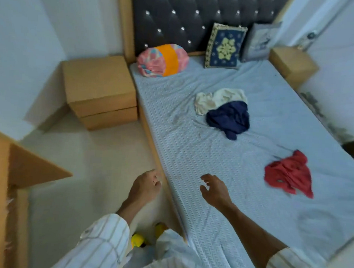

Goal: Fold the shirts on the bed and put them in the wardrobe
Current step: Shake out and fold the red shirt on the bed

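The left hand (146, 186) hung over the floor beside the bed's near edge, its fingers curled loosely toward the palm and holding nothing. The right hand (215, 190) reached out over the bed (191, 155), palm down, with its fingers spread and relaxed, also empty. Both forearms came out of striped sleeves (105, 238) that ran off the bottom of the view. Three crumpled shirts lay on the sheet: a red shirt (287, 174) near the right side, well apart from the right hand, a navy shirt (228, 117) toward the middle, and a cream shirt (217, 99) touching it and partly covered by it. None was folded, and their shapes were too bunched to make out collars or sleeves. A rolled pink and orange bundle (162, 60) and two cushions (224, 47) sat against the dark headboard (178, 19). The wardrobe (3, 186) edge showed at the far left, cut off by the frame. A nightstand (98, 88) stood left of the bed, with bare floor (92, 170) between it and the wardrobe. Something yellow (137, 239) lay by the person's feet, too hidden to identify. The sheet between the right hand and the shirts lay bare.
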